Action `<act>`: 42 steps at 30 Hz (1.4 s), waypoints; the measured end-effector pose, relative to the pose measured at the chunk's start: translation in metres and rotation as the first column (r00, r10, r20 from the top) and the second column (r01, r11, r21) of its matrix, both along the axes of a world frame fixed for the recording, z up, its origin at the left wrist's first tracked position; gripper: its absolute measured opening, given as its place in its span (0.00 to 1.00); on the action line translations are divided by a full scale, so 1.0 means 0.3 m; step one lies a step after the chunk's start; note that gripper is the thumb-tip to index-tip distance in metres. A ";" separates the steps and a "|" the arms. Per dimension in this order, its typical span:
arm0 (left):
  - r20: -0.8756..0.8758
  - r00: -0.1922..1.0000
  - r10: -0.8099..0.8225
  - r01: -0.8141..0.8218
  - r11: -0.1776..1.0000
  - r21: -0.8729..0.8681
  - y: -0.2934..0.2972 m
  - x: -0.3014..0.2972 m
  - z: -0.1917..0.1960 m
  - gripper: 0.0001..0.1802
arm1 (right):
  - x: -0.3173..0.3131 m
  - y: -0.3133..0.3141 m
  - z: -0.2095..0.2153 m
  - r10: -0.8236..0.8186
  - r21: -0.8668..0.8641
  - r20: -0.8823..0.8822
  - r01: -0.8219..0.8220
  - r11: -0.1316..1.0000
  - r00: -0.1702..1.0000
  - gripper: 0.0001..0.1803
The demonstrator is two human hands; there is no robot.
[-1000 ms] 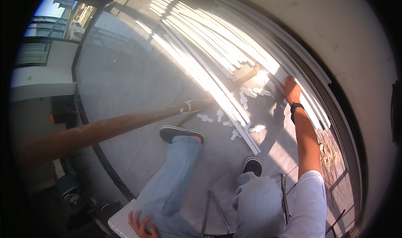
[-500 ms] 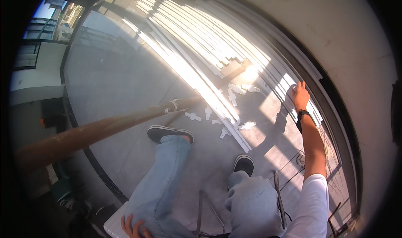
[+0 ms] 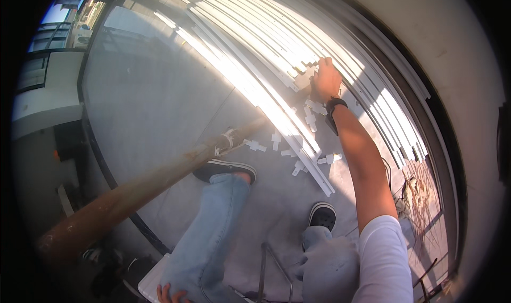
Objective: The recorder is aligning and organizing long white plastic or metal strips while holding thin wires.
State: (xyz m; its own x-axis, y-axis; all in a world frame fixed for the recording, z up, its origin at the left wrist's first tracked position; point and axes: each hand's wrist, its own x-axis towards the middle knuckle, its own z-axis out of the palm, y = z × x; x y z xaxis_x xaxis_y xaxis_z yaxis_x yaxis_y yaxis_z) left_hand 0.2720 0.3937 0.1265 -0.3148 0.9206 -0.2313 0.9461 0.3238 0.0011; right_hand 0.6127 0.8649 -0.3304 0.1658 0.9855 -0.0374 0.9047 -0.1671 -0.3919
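The right hand point(image 3: 326, 79) has been moved up and leftwards since the earlier frames, off the bare floor strip near the wall and onto the bundle of long white strips point(image 3: 277, 47). It is now laid on the near ends of those strips, fingers curled down over a short white piece at the strip ends; whether it is actually gripped cannot be told, as the fingertips are washed out by sun glare. A black wristband point(image 3: 334, 107) is worn on that arm, which is stretched out straight from the white sleeve point(image 3: 384, 260).

The left hand point(image 3: 169, 294) is seen only partly at the bottom edge, fingers resting on the edge of a white board point(image 3: 153, 283) beside the left thigh; its grip cannot be told.

The view has been tilted since before, so the strips are shown larger and nearer the top. The strips are laid side by side on the concrete floor point(image 3: 159, 100), running from the top edge down to the right along the wall. Small white connector pieces point(image 3: 277, 140) are scattered on the floor just beside the lower end of the strips. A rusty brown pole point(image 3: 159, 178) is laid diagonally across the floor, its tip near the left shoe point(image 3: 223, 169). The right shoe point(image 3: 322, 215) is planted near the strip ends.
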 end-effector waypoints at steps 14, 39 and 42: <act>-0.007 1.000 -0.008 0.008 1.000 -0.011 -0.053 -0.056 -0.012 0.20 | -0.289 -0.022 -0.107 -0.137 0.166 -0.261 0.185 0.969 0.955 0.21; -0.009 1.000 0.000 0.000 1.000 -0.005 -0.011 -0.030 -0.008 0.15 | -0.297 -0.152 -0.048 0.080 -0.016 -0.440 -0.097 0.995 0.895 0.26; -0.001 1.000 -0.027 0.027 1.000 0.001 0.002 -0.007 0.014 0.14 | -0.289 -0.308 0.014 0.106 0.028 -0.399 -0.103 0.994 0.911 0.20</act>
